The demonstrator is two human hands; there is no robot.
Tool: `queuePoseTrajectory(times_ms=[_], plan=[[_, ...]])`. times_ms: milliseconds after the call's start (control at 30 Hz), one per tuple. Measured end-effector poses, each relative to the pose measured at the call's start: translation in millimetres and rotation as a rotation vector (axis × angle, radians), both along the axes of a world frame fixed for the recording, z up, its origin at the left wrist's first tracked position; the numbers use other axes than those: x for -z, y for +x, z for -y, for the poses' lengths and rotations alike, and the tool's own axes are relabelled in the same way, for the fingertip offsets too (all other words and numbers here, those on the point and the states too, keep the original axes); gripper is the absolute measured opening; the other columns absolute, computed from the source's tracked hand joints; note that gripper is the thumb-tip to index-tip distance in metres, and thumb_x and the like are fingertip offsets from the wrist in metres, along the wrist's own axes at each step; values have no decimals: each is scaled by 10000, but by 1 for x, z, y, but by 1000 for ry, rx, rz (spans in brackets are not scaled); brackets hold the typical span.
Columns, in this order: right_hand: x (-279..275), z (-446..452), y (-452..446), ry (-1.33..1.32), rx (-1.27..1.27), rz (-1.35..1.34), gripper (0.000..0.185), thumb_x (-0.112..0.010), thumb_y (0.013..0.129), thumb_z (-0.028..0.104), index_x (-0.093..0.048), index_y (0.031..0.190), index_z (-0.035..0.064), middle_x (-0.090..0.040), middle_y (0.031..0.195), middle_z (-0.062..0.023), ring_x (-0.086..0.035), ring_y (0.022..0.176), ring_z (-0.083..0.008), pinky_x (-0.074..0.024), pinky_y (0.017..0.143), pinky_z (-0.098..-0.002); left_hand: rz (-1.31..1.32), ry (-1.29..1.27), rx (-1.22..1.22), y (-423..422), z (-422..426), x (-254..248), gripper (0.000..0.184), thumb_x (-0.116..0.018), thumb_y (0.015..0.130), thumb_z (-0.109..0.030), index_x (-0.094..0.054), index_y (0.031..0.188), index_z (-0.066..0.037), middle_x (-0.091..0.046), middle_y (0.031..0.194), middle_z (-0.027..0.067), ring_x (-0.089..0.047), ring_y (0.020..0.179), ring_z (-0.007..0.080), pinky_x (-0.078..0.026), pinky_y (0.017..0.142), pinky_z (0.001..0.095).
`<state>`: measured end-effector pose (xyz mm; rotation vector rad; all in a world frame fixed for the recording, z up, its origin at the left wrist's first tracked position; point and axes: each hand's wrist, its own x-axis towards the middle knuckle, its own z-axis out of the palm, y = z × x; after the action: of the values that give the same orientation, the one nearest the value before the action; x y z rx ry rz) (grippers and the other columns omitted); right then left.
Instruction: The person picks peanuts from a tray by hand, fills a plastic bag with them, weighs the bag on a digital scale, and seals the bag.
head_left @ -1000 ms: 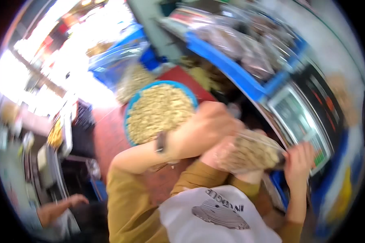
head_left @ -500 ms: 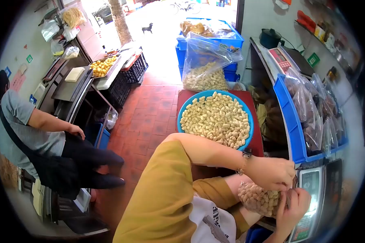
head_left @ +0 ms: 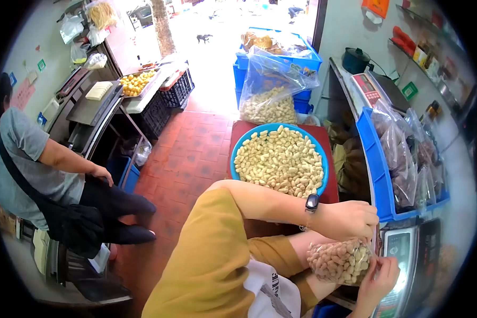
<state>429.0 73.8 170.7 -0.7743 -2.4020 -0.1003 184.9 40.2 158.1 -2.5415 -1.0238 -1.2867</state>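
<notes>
A clear plastic bag of peanuts (head_left: pixel 338 261) hangs on its side over the person's lap, its gathered neck toward the right. My left hand (head_left: pixel 351 219), with a dark watch on the wrist, is curled closed at the top of that neck; its fingertips are partly hidden. From below, my right hand (head_left: pixel 379 280) pinches the neck between thumb and fingers. Beyond my left forearm, a round blue basin (head_left: pixel 326 168) full of peanuts rests on a red table (head_left: pixel 331 195). Behind the basin stands a large open clear bag (head_left: pixel 269 106), partly filled with peanuts.
Right of my hands lies a scale (head_left: pixel 400 265), below a blue crate (head_left: pixel 373 159) of bagged goods. Another scale (head_left: pixel 367 87) sits farther back. A person in grey (head_left: pixel 37 169) is at the left, beside shelves and a tray of yellow items (head_left: pixel 137 84). Stacked blue crates (head_left: pixel 305 62) stand behind.
The view has swung from a blurred, tilted angle to a steadier, wider one. Both hands have stayed at the bag; my left hand has shifted slightly left since half a second ago.
</notes>
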Motion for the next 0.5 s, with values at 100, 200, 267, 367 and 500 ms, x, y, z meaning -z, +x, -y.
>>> queuePoseTrajectory(times_ms=[100,200,267,367,500], plan=[[0,-2,10,-94,-23,-6,109,-601,839,42,-508,867,-9,-478,878,-155,-478,785,-353,-396,704,-409,-35,95,-68,0,2,0,94,-633,741,-153,-586,783,-84,-485,806,36,-476,806,209,-398,689,325],[4,-8,30,-147,14,110,219,-631,833,71,-514,998,-14,-509,974,-162,-515,882,-354,-423,774,-392,-73,178,-136,2,3,0,109,-631,721,-154,-558,761,-85,-476,786,26,-474,777,203,-393,670,318],[5,-10,42,-149,27,153,240,-637,830,88,-538,1029,-4,-533,984,-176,-535,913,-369,-431,795,-417,-115,228,-199,4,6,-2,122,-630,709,-154,-536,745,-86,-468,778,23,-473,766,200,-391,661,313],[-3,-7,48,-105,-1,124,149,-603,836,86,-573,964,14,-540,901,-208,-526,860,-408,-420,755,-484,-128,221,-217,1,8,-3,136,-629,700,-158,-521,742,-87,-454,770,23,-469,761,197,-388,658,309],[8,-14,70,-50,-6,134,121,-598,824,67,-580,925,3,-531,823,-202,-512,785,-408,-419,710,-485,-99,245,-240,-3,8,-1,140,-630,695,-164,-519,745,-95,-442,762,22,-463,754,195,-387,656,308]])
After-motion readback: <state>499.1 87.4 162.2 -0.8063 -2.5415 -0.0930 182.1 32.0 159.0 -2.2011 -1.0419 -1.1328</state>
